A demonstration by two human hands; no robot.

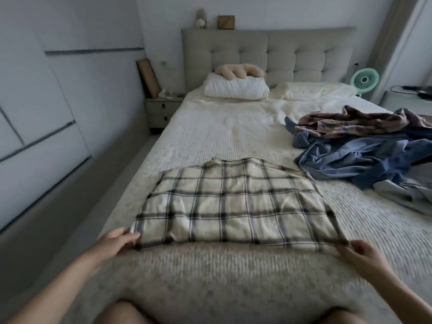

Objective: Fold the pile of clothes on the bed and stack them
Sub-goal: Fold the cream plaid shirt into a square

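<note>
A cream plaid garment [233,204] with dark checks lies spread flat on the bed [210,132], near its foot. My left hand [119,239] pinches its near left corner. My right hand [364,252] pinches its near right corner. To the right lies a loose pile of clothes [364,155]: a brown patterned piece [350,122] on top, blue garments under it and a grey one [402,192] at the right edge.
Two pillows [236,88] and a beige cushion [238,70] lie at the padded headboard [268,52]. A nightstand [161,111] stands left of the bed, a green fan [364,79] at its right. White wardrobe doors [46,113] run along the left wall.
</note>
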